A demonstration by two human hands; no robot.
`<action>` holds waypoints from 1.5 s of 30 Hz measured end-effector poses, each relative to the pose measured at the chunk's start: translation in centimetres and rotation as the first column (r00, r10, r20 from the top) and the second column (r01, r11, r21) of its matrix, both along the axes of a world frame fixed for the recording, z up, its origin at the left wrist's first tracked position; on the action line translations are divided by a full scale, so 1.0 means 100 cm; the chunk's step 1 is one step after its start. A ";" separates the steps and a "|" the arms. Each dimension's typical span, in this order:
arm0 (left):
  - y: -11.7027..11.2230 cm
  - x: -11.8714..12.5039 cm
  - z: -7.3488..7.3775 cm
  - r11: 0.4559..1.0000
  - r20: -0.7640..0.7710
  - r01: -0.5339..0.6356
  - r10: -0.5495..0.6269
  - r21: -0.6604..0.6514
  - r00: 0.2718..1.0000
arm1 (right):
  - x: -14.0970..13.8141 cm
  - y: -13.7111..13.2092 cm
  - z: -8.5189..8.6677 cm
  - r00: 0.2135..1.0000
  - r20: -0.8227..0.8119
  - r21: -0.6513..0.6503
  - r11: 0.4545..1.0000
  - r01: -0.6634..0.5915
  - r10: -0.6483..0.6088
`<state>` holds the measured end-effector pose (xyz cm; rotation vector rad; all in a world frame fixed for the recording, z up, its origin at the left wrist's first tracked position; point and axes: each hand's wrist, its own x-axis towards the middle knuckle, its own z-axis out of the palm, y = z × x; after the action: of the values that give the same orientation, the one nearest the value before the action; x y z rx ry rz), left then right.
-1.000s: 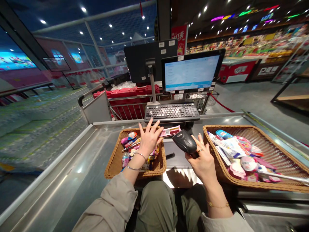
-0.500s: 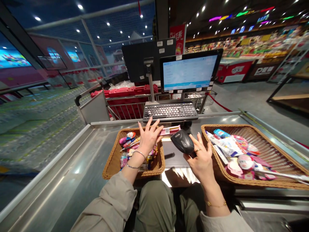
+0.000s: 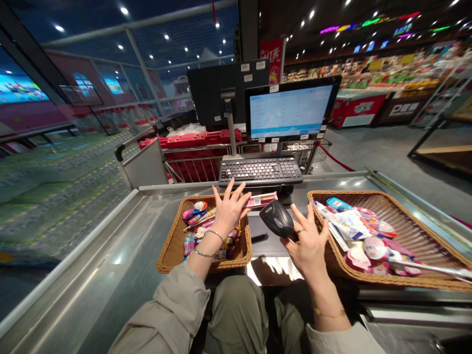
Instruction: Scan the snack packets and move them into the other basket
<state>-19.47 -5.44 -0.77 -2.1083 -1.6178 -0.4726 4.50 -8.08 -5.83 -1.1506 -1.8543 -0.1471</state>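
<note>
Two bare hands work above a steel checkout counter (image 3: 110,241). The left hand (image 3: 230,214) is open, fingers spread and gripping nothing, over a wicker basket (image 3: 164,258) of small pink-wrapped sweets and toys. Its fingertips are just beside a pink-and-white packet (image 3: 261,199) lying across the basket's far rim. The right hand (image 3: 306,248) holds a black handheld barcode scanner (image 3: 276,219) in the crook of its thumb, the other fingers splayed clear of it, above the counter between the baskets. A second wicker basket (image 3: 413,217) to the right is heaped with flat packets and round pink items. Ahead stand a keyboard (image 3: 260,170) and a lit monitor (image 3: 289,110).
</note>
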 end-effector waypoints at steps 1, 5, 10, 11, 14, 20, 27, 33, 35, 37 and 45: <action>0.000 0.000 0.000 1.000 -0.001 -0.001 0.001 0.001 1.000 | 0.000 0.000 0.000 1.000 0.005 -0.004 1.000 0.003 -0.003; 0.000 0.001 0.000 1.000 0.000 0.001 -0.001 0.009 1.000 | 0.000 -0.001 -0.001 1.000 0.001 -0.008 1.000 0.016 -0.016; 0.000 0.001 0.000 1.000 0.003 0.000 0.000 0.005 1.000 | -0.001 -0.002 0.002 0.999 -0.002 0.007 0.999 0.032 -0.032; 0.000 0.001 0.000 1.000 0.002 0.000 0.000 0.005 1.000 | -0.002 -0.002 0.002 0.999 0.003 0.005 0.999 0.032 -0.032; 0.000 0.000 -0.001 1.000 0.000 -0.001 0.001 0.005 1.000 | -0.002 -0.003 0.002 0.999 0.013 -0.001 1.000 0.031 -0.031; 0.000 -0.001 -0.002 1.000 0.003 0.000 0.000 0.009 1.000 | -0.002 -0.002 0.001 0.999 0.022 0.000 0.999 0.034 -0.034; 0.000 -0.001 -0.001 1.000 -0.005 -0.004 0.004 0.005 1.000 | -0.002 -0.002 -0.001 0.999 0.035 0.004 1.000 0.016 -0.016; 0.000 0.000 -0.001 1.000 0.003 -0.008 0.008 0.000 1.000 | -0.003 -0.003 0.001 1.000 0.022 0.001 1.000 0.019 -0.019; 0.000 -0.001 -0.002 1.000 0.005 -0.006 0.006 -0.002 1.000 | -0.003 -0.002 0.001 1.000 0.011 0.002 1.000 0.021 -0.021; 0.000 -0.001 -0.002 1.000 0.007 -0.008 0.008 -0.001 1.000 | -0.003 -0.002 0.001 1.000 0.004 0.000 1.000 0.022 -0.022; 0.000 0.003 0.002 1.000 0.011 -0.004 0.004 0.003 1.000 | -0.002 -0.002 0.000 0.999 -0.023 0.010 0.999 0.043 -0.043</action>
<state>-19.19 -5.42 -0.57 -2.1033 -1.6255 -0.4859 4.30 -8.27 -5.80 -1.1808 -1.8074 -0.1666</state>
